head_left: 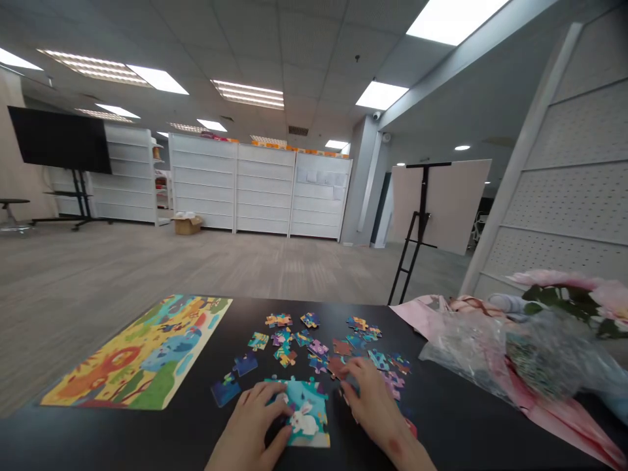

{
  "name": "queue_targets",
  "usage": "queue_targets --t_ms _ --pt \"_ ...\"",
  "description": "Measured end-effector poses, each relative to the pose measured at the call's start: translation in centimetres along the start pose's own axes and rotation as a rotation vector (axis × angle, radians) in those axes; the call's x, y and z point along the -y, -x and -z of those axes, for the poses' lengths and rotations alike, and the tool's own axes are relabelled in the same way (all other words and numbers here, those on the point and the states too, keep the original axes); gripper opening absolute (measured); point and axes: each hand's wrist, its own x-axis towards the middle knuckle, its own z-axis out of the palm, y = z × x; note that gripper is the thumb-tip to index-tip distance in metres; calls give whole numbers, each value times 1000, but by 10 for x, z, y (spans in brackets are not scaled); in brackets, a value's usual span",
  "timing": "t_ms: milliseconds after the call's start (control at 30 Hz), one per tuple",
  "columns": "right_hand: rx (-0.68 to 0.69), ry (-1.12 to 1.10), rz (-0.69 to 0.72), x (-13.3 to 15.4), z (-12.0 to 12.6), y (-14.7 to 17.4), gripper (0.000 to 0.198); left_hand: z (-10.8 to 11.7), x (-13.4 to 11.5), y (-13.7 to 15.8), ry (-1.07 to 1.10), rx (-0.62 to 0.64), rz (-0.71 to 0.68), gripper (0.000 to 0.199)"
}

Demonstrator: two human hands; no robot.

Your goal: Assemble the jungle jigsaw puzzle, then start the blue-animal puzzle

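A partly joined jigsaw puzzle with a white rabbit on teal lies near the table's front edge. My left hand rests at its left side, thumb and fingers apart, fingertips touching it. Just right of the puzzle, my right hand has curled fingers, with thumb and index close together at a small puzzle piece mostly hidden by them. A brown puzzle piece lies at those fingertips. Loose puzzle pieces are scattered beyond both hands, and dark blue pieces lie to the left.
On the left of the black table lies a colourful animal picture sheet. Clear plastic wrapping, pink paper and flowers crowd the right side. Beyond stand an easel with a board, white shelves and a cardboard box.
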Motion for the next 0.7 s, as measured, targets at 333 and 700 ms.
queue_targets --t_ms 333,700 --pt "217 314 -1 0 -26 -54 51 -26 33 -10 -106 -40 -110 27" --pt "265 -75 279 69 -67 -111 38 -50 44 -13 -191 -214 -161 14"
